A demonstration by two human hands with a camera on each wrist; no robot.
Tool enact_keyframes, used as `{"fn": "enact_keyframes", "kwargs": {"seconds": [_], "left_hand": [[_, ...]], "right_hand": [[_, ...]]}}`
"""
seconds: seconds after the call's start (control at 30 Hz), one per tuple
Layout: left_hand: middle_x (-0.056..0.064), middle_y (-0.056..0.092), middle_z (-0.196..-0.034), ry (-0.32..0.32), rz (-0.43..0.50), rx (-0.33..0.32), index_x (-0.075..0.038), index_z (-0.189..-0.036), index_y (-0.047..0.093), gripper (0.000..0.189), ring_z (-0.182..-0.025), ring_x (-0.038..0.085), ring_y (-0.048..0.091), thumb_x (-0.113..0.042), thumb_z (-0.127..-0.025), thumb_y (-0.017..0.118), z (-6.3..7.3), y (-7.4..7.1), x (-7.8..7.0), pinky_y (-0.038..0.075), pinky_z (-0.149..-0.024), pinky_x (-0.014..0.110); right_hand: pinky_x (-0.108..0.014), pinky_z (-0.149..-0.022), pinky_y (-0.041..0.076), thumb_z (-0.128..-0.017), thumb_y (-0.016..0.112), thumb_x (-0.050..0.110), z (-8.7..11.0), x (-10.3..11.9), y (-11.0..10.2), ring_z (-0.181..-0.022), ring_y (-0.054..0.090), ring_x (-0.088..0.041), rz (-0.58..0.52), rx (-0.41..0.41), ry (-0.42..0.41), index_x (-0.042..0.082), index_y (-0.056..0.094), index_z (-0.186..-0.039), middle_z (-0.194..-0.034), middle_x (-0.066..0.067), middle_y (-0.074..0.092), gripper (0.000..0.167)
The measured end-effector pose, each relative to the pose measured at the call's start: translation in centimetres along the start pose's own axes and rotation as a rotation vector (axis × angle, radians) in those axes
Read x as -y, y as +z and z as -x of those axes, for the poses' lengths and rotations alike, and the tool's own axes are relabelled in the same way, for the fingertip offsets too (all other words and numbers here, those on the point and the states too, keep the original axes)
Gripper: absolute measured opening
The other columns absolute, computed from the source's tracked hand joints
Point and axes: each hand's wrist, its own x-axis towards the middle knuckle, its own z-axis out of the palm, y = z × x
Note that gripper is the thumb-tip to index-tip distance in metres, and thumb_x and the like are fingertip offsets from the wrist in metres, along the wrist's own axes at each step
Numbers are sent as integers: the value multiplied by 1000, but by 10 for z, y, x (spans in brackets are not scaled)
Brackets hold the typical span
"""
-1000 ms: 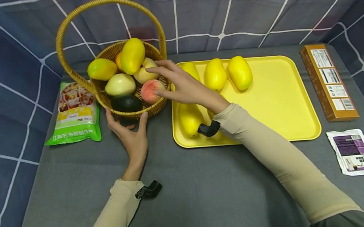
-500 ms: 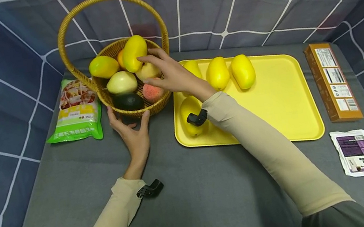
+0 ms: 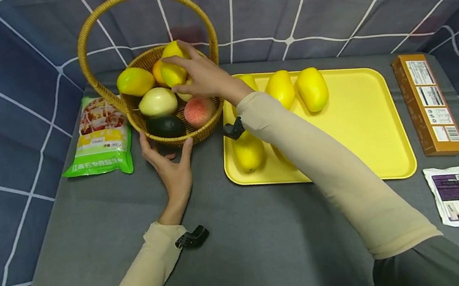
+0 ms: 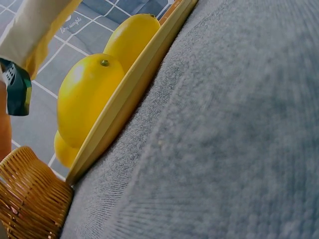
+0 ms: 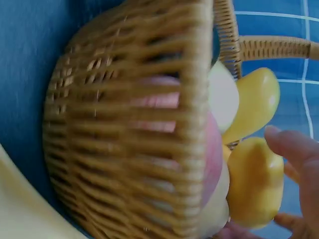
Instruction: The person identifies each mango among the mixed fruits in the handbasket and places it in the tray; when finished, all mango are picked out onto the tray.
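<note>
Over the far part of the wicker basket, I have the right hand reaching in beside the handle, its thumb and fingers bent round a yellow mango that sits atop the heap. From my wrist feed the thumb tip meets one side and the fingertips the other, so I read it as a grip, though how firm I cannot tell. The left hand has thumb and fingers spread wide against the basket's near wall, which I take for bracing. My main worry is a slip: the skin looks glossy, and a pinch off the middle could squirt the mango down onto the pale fruit beneath it, or over the rim onto the yellow tray. Disturbing that pile might also set the peach rolling. I would mind the knuckles near the handle too, since catching it could drag the basket askew, especially if the bracing fingers let go. Lastly, the right sleeve passes over the tray, and a low sweep could knock the mangoes lying there.
</note>
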Motion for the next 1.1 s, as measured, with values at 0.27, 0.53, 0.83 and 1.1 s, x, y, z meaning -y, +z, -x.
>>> {"fn": "enact_keyframes", "kwargs": {"seconds": [0.27, 0.53, 0.83, 1.1], "left_hand": [[23, 11, -156, -9, 0, 4, 3, -154, 7, 92, -138, 39, 26, -10, -89, 71, 0, 0, 0, 37, -86, 50], [23, 12, -156, -10, 2, 2, 2, -154, 8, 92, -137, 38, 27, -10, -89, 72, 0, 0, 1, 37, -86, 50], [23, 10, -157, -12, -5, -1, 2, -154, 7, 91, -138, 40, 26, -11, -90, 71, 1, 0, 1, 37, -86, 50], [23, 9, -157, 2, -1, 5, 4, -153, 7, 91, -140, 41, 23, -9, -90, 71, 0, 1, 1, 37, -86, 51]], "right_hand": [[-37, -118, 27, -91, 67, 41, -13, -2, -1, -147, 26, -31, 35, 36, -2, 30, 32, -154, -165, -12, -5, 73], [-31, -113, 33, -86, 74, 39, -17, -7, 1, -142, 36, -27, 31, 5, -4, 28, 39, -151, -164, -10, 3, 74], [-30, -109, 36, -84, 76, 36, -4, -2, 4, -138, 39, -26, -6, -99, -87, 26, 49, -144, -161, -10, 13, 67], [-29, -106, 39, -82, 78, 33, 25, 1, 2, -142, 33, -21, -50, -179, -206, 23, 54, -140, -159, -12, 19, 64]]}}
